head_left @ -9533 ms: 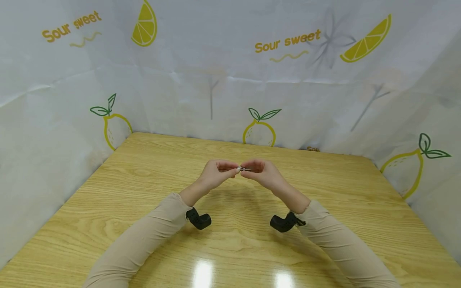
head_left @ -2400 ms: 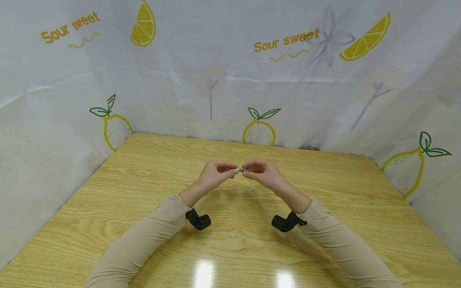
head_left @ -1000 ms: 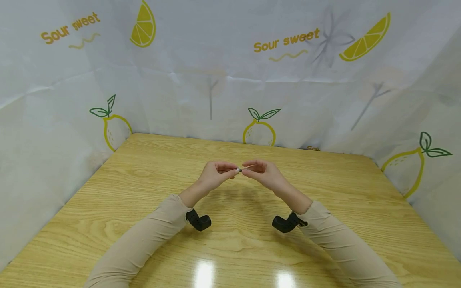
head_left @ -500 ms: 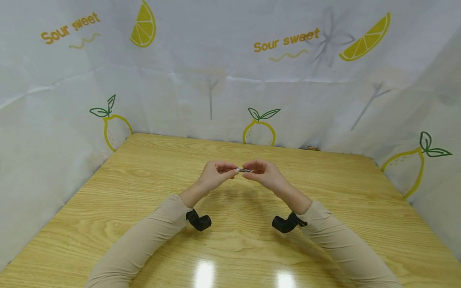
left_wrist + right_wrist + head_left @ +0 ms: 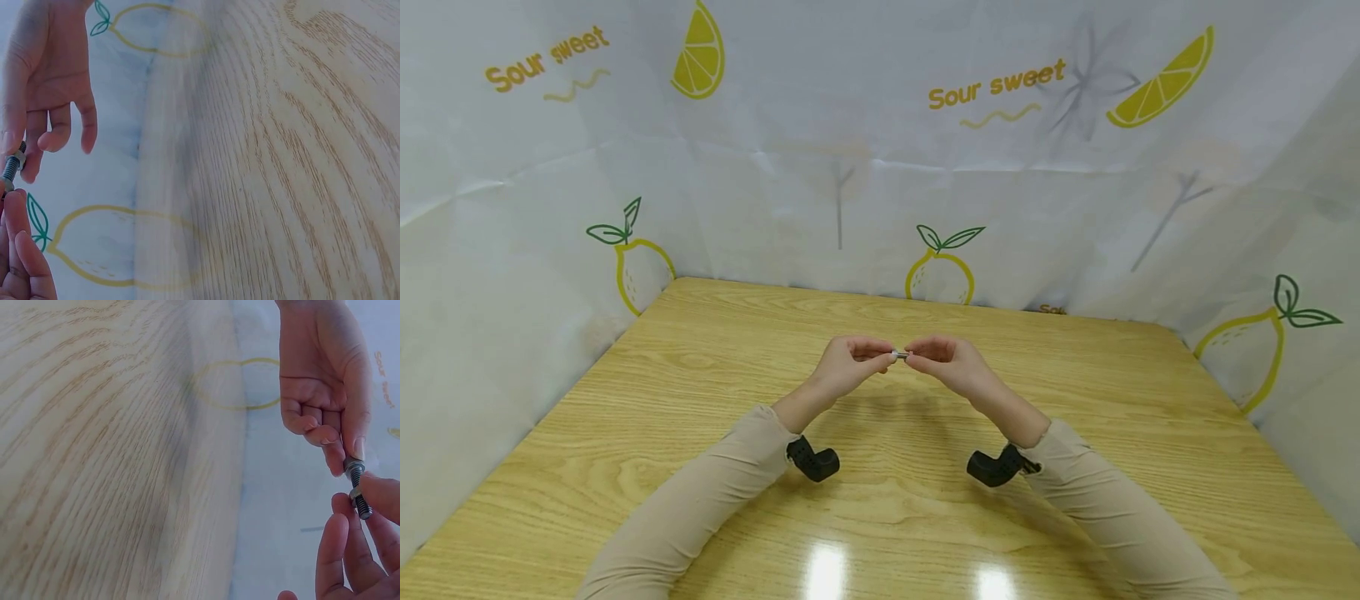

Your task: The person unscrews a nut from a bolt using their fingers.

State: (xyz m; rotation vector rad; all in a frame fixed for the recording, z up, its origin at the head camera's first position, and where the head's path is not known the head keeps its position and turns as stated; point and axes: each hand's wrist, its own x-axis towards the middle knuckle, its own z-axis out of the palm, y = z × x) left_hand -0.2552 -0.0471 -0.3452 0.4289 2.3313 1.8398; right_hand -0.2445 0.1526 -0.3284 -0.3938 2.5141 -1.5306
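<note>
A grey metal bolt point(image 5: 357, 477) lies roughly level between both hands above the table, its head toward the left. The left hand point(image 5: 844, 364) pinches the bolt's head between thumb and fingertips. Midway along the thread sits a hex nut point(image 5: 354, 495), which the right hand point(image 5: 957, 365) pinches between thumb and index finger. In the right wrist view the threaded end sticks out past the nut. Seen from the left wrist, the nut point(image 5: 20, 157) rests by the right thumb, and the bolt's head is partly hidden by the left fingers. The other right fingers are loosely bent.
A wood-grain table point(image 5: 880, 517) spreads beneath the hands. White cloth point(image 5: 775, 200) with lemon prints hangs behind and at both sides. Black wrist camera mounts point(image 5: 814, 460) jut inward from the sleeves, low above the table.
The right fingers, spread off the nut half a second ago, now pinch it; they parted and closed in earlier frames too. The nut lies farther from the bolt's head than 9.5 s ago.
</note>
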